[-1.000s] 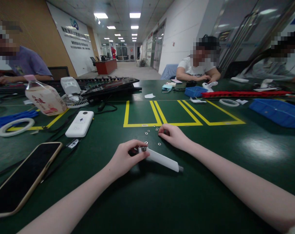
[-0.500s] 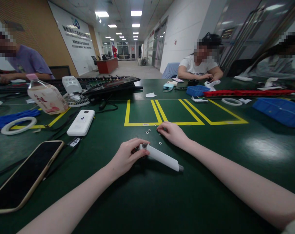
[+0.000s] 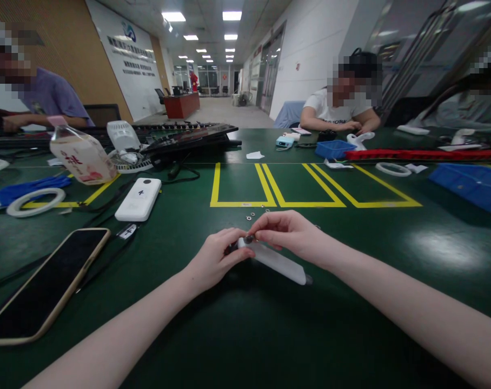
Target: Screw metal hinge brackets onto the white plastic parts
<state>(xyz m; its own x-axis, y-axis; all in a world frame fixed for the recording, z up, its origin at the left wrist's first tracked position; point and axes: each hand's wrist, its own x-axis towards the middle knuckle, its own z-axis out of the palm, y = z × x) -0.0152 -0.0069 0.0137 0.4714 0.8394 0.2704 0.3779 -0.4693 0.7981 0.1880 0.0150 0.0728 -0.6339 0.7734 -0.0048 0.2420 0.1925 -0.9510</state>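
Observation:
My left hand (image 3: 216,258) is closed around one end of a long white handle-like part (image 3: 281,263). A short dark metal stud (image 3: 249,238) sticks up at the held end, and a grey tip (image 3: 309,279) shows at the other. My right hand (image 3: 291,231) pinches thumb and forefinger together at the stud, over the white part. Whatever small piece is between those fingertips is hidden. Just beyond my hands, several small metal washers (image 3: 249,218) lie on the green table (image 3: 237,340).
Yellow tape outlines (image 3: 245,204) mark the table ahead. To the left are a phone (image 3: 46,286), a white power bank (image 3: 139,200), a drink bottle (image 3: 83,156) and a tape roll (image 3: 37,202). Blue bins (image 3: 470,186) stand at right. Other people sit across the table.
My right hand has moved from the washers back and left to the metal stud. My left hand still grips the white part, and the view has shifted slightly.

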